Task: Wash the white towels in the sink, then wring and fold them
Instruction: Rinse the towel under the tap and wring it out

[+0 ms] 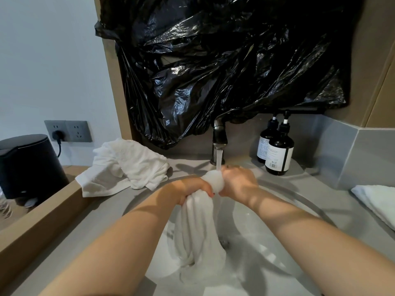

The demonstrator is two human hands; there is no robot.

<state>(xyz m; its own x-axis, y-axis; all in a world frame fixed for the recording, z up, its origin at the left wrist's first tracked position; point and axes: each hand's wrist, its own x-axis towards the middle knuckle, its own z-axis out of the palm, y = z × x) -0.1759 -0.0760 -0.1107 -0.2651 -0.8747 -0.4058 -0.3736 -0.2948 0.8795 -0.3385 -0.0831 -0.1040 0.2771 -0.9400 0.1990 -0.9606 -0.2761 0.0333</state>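
White towel [198, 221] hangs from our left hand [190, 190] and right hand [238, 181] over the sink [269, 223], its top under the running tap [219, 135]. We should rub the gathered parts together in the stream, keeping the tail inside the sink. Both hands grip it, fingers curled closely.

This is a bathroom, maybe in a hotel. There is a round white sink [245, 221] with a tap [219, 144] running water, two dark pump bottles [277, 150] beside it, and white towels [128, 165] on the grey counter [316, 184].
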